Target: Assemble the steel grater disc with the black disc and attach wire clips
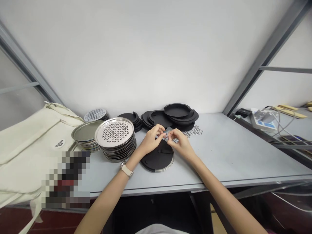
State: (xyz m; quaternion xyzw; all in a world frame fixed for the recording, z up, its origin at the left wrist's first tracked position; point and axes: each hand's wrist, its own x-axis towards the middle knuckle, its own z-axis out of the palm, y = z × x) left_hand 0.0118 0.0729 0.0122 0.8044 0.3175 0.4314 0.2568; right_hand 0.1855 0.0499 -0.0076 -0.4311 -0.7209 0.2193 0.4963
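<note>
Step in hand: a small metal piece (165, 136), apparently a ring, is being worked between the fingertips, as far as can be judged.
Left hand: the piece is pinched between thumb and fingers (154, 138).
Right hand: its other side is gripped in a matching pinch (180, 140).
Black disc: placed flat below the hands, a metal rim exposed at its near right (156, 159).
Next move: fine, steady control by both fingertips is judged to be called for.
Far side: hemmed in by black round covers (176, 112) and loose metal rings (196, 130).
Left side: blocked by stacked grater discs (114, 132).
Open room: most is found rightward, above the tabletop's near edge (226, 180).
</note>
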